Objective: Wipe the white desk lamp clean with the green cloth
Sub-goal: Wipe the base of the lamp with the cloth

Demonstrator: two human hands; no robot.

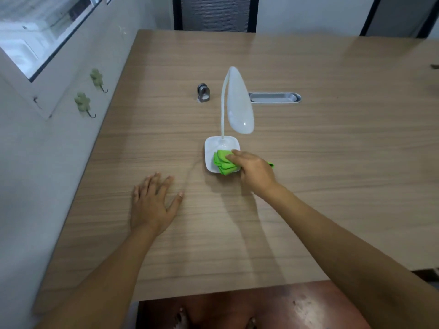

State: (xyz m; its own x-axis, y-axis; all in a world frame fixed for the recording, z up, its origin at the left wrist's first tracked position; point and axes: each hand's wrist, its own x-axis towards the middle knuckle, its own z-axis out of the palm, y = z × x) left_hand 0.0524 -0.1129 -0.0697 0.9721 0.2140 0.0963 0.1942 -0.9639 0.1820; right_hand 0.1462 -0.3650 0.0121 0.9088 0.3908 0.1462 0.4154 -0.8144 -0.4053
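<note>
The white desk lamp (238,103) stands mid-table, its oval head bent over on a thin neck above a square white base (215,146). A folded green cloth (223,163) lies on the near right part of that base. My right hand (254,170) presses on the cloth, fingers over its top, with a green corner poking out past the hand on the right. My left hand (152,203) rests flat on the table left of the lamp, fingers spread, holding nothing.
The wooden table (332,162) meets a white wall on the left with two green hooks (83,103). A small metal holder (203,92) and a grey cable slot (275,97) sit behind the lamp. A dark chair back (215,13) stands at the far edge.
</note>
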